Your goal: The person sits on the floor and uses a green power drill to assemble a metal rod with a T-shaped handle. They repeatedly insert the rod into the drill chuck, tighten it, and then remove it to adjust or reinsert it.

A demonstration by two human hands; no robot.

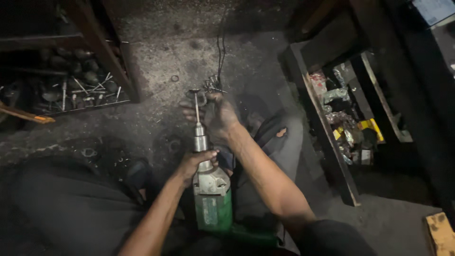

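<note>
Hands share a green drill (212, 199) resting between the person's knees on the floor (180, 57): left hand (195, 161) wraps its chuck, right hand (219, 116) pinches the thin rod (196, 108). Greasy fingers could likely slip, bending that rod.

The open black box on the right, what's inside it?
Inside the black box lies a jumble of small parts: crumpled clear plastic bags, a yellow piece and dark metal bits. Whatever sits beneath that pile or in the shadowed right side cannot be seen.
</note>
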